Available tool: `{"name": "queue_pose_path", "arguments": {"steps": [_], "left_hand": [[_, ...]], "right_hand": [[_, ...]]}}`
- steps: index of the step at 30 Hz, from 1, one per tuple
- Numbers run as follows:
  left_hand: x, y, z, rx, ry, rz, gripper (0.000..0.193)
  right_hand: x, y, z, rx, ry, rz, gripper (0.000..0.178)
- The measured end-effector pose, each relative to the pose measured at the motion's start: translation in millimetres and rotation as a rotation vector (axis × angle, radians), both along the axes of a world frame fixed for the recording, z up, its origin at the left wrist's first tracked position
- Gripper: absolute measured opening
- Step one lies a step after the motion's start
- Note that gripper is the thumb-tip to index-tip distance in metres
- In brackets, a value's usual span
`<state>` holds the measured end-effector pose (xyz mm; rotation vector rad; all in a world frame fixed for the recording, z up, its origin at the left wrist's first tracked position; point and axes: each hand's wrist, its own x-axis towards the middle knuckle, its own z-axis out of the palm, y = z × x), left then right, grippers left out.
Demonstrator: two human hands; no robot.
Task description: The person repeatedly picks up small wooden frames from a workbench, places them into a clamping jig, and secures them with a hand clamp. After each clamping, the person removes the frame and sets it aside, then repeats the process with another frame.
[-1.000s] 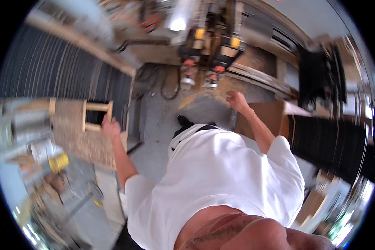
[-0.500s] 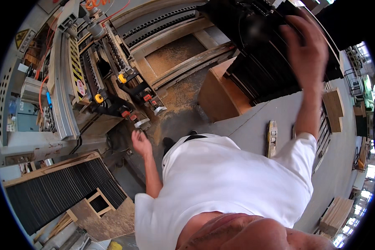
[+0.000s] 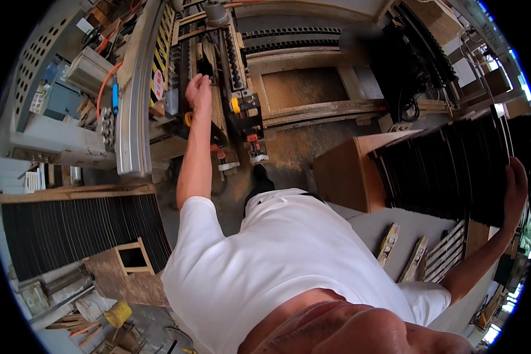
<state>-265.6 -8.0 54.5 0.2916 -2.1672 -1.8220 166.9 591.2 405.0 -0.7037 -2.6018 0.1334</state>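
My left hand [image 3: 199, 93] reaches over the machine's rails, its fingers loosely bent. Just beyond its fingertips lies a black part [image 3: 204, 65] between the rails; whether they touch I cannot tell. Far off to the right, my right hand [image 3: 516, 184] rests its stretched fingers against the outer edge of a stack of black boards [image 3: 448, 165]. The boards stand on edge, packed closely side by side. A brown wooden panel [image 3: 343, 171] closes the near-left end of that stack.
Yellow knobs [image 3: 236, 105] and red-and-black clamps [image 3: 253, 141] sit along the machine rails. Sawdust lies on the floor [image 3: 286, 147] ahead. At the left, another row of black boards [image 3: 76, 227] stands in a wooden frame. Pallets [image 3: 445, 251] lie at the right.
My left hand has moved forward from beside the clamps to over the rails. My right hand has come down from above the black stack to its outer right edge. The view has turned right.
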Motion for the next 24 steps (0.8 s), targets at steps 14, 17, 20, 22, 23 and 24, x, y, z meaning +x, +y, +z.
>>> {"name": "queue_pose_path", "arguments": {"steps": [14, 17, 20, 22, 23, 24], "left_hand": [[-310.4, -32.0, -65.2, 1.023, -0.19, 0.05, 0.05], [-323.0, -5.2, -67.5, 1.156, -0.172, 0.115, 0.052], [-324.3, -23.4, -84.7, 1.176, -0.119, 0.029, 0.035], [-281.3, -8.5, -78.1, 1.082, -0.193, -0.014, 0.02], [-255.6, -21.7, -76.7, 1.107, -0.138, -0.081, 0.018], [-225.4, -27.5, -76.6, 1.054, -0.153, -0.13, 0.016]], "right_hand": [[-222.0, -290.2, -43.1, 0.131, 0.105, 0.556, 0.022], [-270.3, -312.6, -76.8, -0.016, 0.06, 0.733, 0.018], [-325.2, -317.8, -118.7, -0.193, 0.062, 0.852, 0.015], [-360.7, -320.8, -153.6, -0.207, 0.052, 0.866, 0.015], [-380.6, -327.9, -168.9, -0.219, 0.054, 0.912, 0.014], [-399.4, -335.6, -183.2, -0.211, 0.056, 0.967, 0.012]]}}
